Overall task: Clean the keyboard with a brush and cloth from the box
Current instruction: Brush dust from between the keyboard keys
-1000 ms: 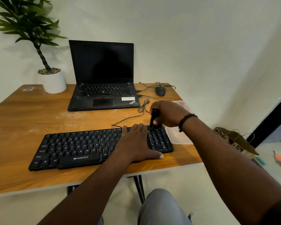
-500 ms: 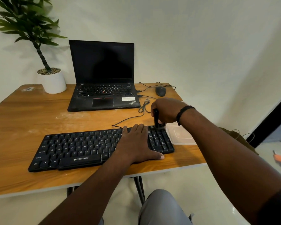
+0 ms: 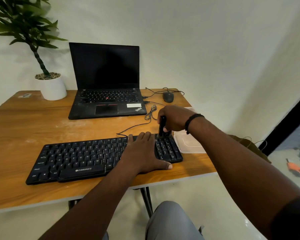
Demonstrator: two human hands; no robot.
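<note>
A: Keyboard [image 3: 100, 158] is sitting near the front edge of the wooden table [image 3: 24, 129], laptop [image 3: 106, 84] behind it.
B: Hands?
A: Left hand [image 3: 144, 153] is lying flat and open, pressing on the keys left of the numpad. Right hand [image 3: 175, 119] is gripping a black brush [image 3: 162, 125], fingers curled round it, tip touching the numpad's top row.
B: Box?
A: Clear plastic box [image 3: 189, 144] is sitting just beside the keyboard's right end.

Black wristband [image 3: 191, 120], grey trousers [image 3: 170, 220]
</note>
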